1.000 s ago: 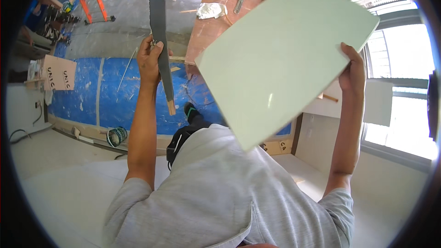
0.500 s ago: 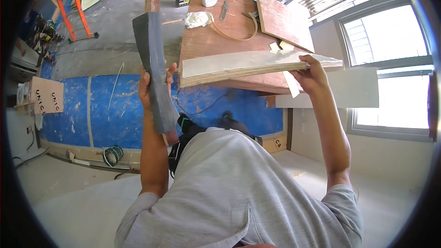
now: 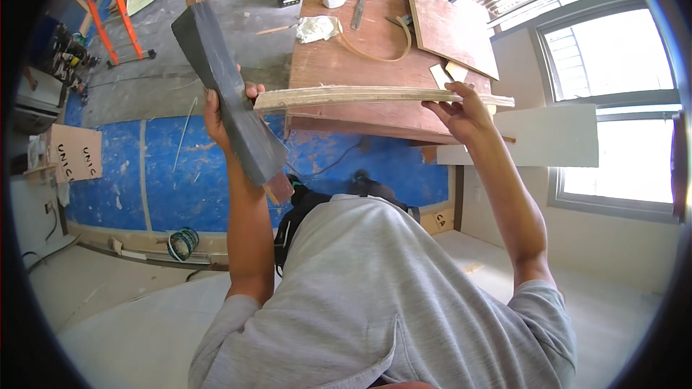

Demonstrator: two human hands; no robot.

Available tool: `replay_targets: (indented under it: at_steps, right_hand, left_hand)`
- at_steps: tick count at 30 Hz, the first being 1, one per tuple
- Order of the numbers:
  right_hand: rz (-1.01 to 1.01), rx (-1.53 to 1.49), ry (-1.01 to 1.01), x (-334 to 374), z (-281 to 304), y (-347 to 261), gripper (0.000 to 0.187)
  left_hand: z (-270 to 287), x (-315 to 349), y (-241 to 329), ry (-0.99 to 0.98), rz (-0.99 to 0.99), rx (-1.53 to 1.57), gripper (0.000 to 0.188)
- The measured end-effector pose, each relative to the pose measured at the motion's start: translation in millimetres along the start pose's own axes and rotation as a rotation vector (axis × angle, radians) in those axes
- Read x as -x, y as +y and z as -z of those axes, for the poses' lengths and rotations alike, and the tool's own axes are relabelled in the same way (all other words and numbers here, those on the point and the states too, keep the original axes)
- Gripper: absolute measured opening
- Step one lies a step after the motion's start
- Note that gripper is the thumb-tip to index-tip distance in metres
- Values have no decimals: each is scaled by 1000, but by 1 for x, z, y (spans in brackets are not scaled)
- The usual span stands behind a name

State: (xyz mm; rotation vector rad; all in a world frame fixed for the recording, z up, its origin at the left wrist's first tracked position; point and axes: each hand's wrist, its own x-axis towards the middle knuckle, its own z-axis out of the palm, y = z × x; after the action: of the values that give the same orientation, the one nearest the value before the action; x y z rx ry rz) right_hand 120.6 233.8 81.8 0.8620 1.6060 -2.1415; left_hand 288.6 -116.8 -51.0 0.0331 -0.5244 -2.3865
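Hands hold both things up over the brown counter (image 3: 339, 65): the left hand (image 3: 220, 112) grips a dark block (image 3: 227, 101), the right hand (image 3: 465, 112) pinches a thin board (image 3: 360, 96) flat, not yet put down.

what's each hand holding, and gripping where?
Left hand grips the long dark sanding block at mid-length and steadies the thin board's left end. Right hand holds the board near its right end.

Both hands (image 3: 461, 112) hold a thin board (image 3: 375, 96) (edge-on).
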Motion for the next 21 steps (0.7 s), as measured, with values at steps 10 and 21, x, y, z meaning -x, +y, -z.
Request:
replay_targets:
  at_steps: [10, 21]
  right_hand:
    - [9, 341, -40, 1, -5, 7, 62]
    - [1532, 1552, -402, -66, 11, -51, 60]
  left_hand:
    - [13, -39, -9, 17, -112, -130, 52]
    - [45, -86, -10, -47, 41, -73, 47]
